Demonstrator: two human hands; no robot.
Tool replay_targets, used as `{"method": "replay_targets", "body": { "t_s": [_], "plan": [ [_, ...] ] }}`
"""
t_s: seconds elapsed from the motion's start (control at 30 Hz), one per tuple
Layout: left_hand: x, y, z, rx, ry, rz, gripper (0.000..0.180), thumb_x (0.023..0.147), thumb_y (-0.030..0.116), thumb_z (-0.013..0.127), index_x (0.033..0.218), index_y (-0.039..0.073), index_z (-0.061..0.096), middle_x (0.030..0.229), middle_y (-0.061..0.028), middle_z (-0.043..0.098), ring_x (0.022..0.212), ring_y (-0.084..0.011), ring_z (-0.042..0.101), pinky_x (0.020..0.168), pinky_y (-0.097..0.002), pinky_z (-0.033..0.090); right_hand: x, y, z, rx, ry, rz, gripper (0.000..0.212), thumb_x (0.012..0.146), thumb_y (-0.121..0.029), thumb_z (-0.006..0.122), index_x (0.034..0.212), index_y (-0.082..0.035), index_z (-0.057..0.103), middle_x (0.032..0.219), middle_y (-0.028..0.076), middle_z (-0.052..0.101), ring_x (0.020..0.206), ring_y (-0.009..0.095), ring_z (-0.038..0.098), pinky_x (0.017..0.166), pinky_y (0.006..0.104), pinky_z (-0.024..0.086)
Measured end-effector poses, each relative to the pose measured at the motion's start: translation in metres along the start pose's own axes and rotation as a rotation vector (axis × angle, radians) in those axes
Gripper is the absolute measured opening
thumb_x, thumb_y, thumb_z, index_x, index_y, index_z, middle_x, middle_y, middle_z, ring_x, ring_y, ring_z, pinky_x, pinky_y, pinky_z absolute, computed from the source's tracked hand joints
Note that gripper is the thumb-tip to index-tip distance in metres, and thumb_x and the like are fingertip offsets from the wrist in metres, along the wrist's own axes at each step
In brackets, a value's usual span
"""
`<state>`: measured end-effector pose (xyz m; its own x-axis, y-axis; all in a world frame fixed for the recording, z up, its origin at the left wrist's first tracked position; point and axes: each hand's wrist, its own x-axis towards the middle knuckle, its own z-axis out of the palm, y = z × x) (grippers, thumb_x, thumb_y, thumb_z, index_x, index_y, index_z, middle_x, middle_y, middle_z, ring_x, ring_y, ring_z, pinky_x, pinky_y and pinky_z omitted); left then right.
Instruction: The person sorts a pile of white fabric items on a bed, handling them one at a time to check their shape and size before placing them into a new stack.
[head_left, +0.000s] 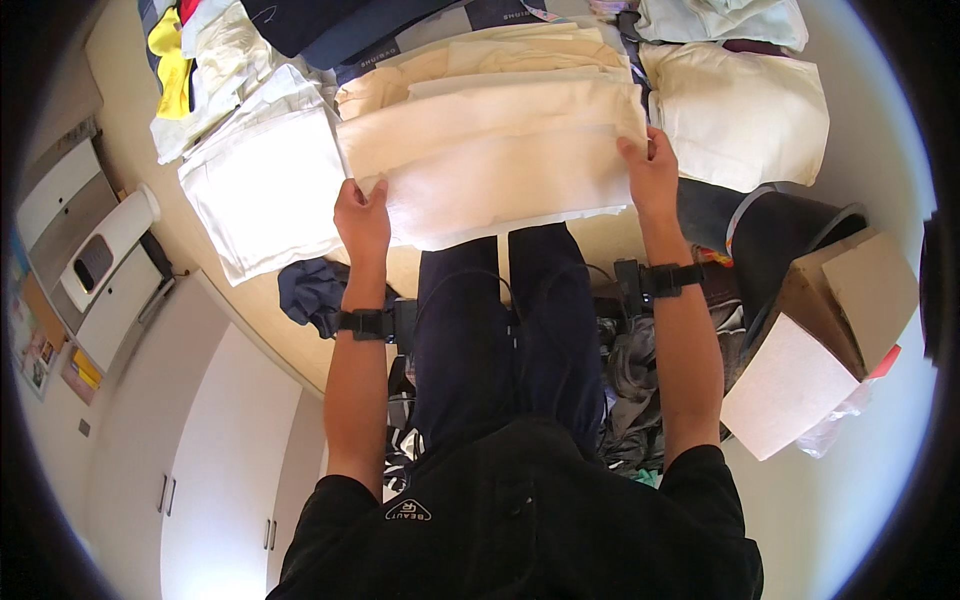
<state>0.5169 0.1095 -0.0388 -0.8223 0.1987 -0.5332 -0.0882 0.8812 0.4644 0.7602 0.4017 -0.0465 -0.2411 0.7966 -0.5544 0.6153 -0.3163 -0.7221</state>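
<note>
From the head view, I am holding a cream cloth (500,165) stretched flat over the table (130,110). My left hand (362,222) is pinching its left edge, my right hand (650,175) its right edge. A white pile (265,185) is lying beside it.
</note>
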Motion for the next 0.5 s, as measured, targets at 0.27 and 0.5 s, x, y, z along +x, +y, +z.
{"method": "replay_targets", "body": {
  "t_s": [0.27,0.5],
  "plan": [
    [-0.014,0.051,0.022,0.398,0.437,0.307,0.043,0.083,0.017,0.067,0.122,0.002,0.055,0.124,-0.0178,0.055,0.116,-0.0332,0.051,0.098,-0.0448,0.039,-0.006,-0.008,0.010,-0.428,0.240,-0.281,0.038,0.081,-0.014,0.070,0.114,0.000,0.058,0.100,0.016,0.064,0.094,0.023,0.061,0.085,0.0330,0.048],
    [-0.035,0.103,0.082,0.357,-0.133,0.938,0.059,0.085,0.015,0.061,0.141,0.011,0.043,0.145,-0.0185,0.037,0.134,-0.0367,0.033,0.110,-0.0504,0.024,-0.095,-0.128,-0.028,0.179,-0.018,-0.543,0.007,0.088,0.000,0.056,0.086,0.004,0.061,0.090,0.016,0.066,0.080,0.021,0.062,0.074,0.0281,0.049]
  ]
}}
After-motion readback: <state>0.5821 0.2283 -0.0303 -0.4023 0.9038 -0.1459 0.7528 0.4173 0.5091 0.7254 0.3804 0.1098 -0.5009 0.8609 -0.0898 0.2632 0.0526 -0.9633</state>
